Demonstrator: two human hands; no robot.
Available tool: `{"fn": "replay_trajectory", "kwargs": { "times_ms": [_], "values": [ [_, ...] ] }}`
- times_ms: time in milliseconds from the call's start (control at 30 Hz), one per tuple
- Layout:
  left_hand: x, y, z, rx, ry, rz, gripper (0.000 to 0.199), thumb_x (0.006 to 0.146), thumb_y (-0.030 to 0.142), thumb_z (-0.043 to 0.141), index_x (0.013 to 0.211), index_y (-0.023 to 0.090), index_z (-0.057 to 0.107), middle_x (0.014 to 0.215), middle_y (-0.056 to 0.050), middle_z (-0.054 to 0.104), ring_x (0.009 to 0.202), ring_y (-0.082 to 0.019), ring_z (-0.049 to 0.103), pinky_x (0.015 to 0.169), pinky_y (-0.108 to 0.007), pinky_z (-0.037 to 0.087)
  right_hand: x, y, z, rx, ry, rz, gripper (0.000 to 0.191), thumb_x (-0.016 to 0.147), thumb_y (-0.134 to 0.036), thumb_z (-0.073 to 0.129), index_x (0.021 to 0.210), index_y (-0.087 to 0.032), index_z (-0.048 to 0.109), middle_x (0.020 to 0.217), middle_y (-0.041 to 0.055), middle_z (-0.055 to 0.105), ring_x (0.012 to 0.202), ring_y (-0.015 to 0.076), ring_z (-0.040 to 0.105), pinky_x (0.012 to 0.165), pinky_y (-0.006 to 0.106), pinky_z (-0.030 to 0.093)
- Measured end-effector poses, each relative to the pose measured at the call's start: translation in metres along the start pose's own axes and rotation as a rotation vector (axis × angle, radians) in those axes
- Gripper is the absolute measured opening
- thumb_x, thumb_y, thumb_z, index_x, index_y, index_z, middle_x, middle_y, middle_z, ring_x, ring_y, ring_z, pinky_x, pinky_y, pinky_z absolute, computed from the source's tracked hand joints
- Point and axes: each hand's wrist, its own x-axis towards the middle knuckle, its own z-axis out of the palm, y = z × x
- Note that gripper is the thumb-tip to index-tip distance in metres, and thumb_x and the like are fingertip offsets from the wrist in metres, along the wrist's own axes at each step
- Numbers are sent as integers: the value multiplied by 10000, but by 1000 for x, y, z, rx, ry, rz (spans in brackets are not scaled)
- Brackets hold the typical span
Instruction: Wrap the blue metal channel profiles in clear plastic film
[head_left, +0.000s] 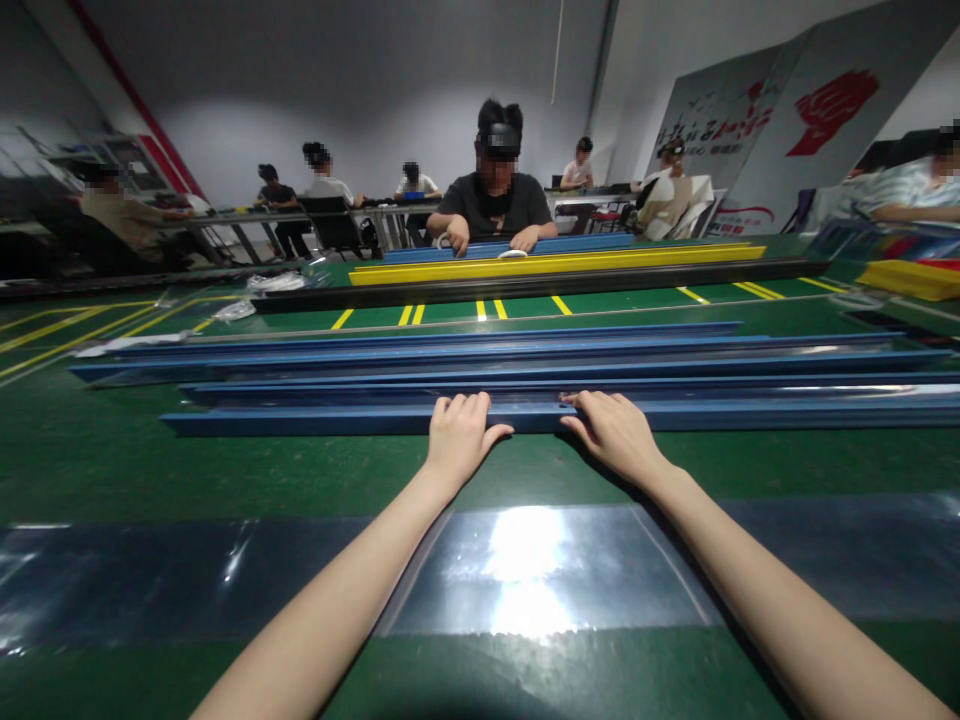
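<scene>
Left grip [460, 432], right grip [615, 430] on blue channel [300, 424]; long axis left-right.

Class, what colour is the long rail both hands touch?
Blue; the rail shows best in the head view.

Printed on the grey panel [814, 185], back right
Red and dark Chinese characters [739, 128], too blurred to read; alongside, a red fist emblem [834, 112]

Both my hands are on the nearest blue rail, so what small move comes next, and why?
Perhaps close the left hand and right hand more firmly on the nearest blue rail: fingers already reach over its near edge, and both thumbs lie on your side of it.
</scene>
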Motion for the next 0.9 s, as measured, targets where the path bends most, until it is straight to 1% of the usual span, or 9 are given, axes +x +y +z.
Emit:
{"fn": "replay_trajectory", "kwargs": {
  "times_ms": [200,300,400,467,533,633,733,900],
  "values": [
    [0,0,0,1,-3,-4,391,771,554,474,829,170,522,772,-51,619,755,-205,532,688,-318,293,0,0,-2,13,-17,21,294,874,-388,365,939,-158,536,904,75,635,816,186,547,689,288,310],
    [1,0,1,-2,-5,-1,387,766,552,486,826,171,521,773,-47,619,757,-202,533,686,-317,295,2,-4,-7,14,-25,17,254,865,-362,376,894,-167,537,864,67,628,797,187,526,690,296,293],
    [1,0,2,5,-5,-2,390,753,553,506,825,170,522,762,-39,615,754,-201,532,686,-316,298,6,-14,-11,11,-26,-3,194,850,-313,398,848,-174,533,835,62,611,799,193,497,697,303,280],
    [1,0,2,3,-4,-1,389,749,548,516,831,168,523,761,-35,613,757,-201,533,688,-316,300,10,-23,-13,29,-18,-12,169,841,-304,421,857,-176,531,850,59,601,822,198,480,699,303,277],
    [1,0,2,-2,-4,3,384,751,541,519,839,168,523,768,-32,616,763,-201,534,692,-317,301,13,-31,-12,57,-12,-22,168,838,-318,440,872,-179,528,864,57,591,835,198,468,692,298,278],
    [0,0,1,-2,-8,6,376,755,536,517,840,170,524,773,-34,620,765,-203,534,695,-319,301,17,-38,-8,78,-6,-31,141,842,-291,444,869,-178,523,863,58,577,823,192,453,667,289,278],
    [0,0,2,-7,-10,16,372,759,531,516,843,169,524,781,-36,622,766,-203,534,700,-321,302,18,-38,-5,91,-5,-15,95,834,-255,457,834,-181,517,832,49,567,794,180,447,644,283,271],
    [0,-1,4,-19,-10,28,364,769,513,517,866,163,527,806,-44,624,782,-205,535,711,-323,303,20,-35,-6,68,-2,7,58,806,-241,495,804,-186,513,815,42,567,786,173,452,630,284,259]
  ]
}}
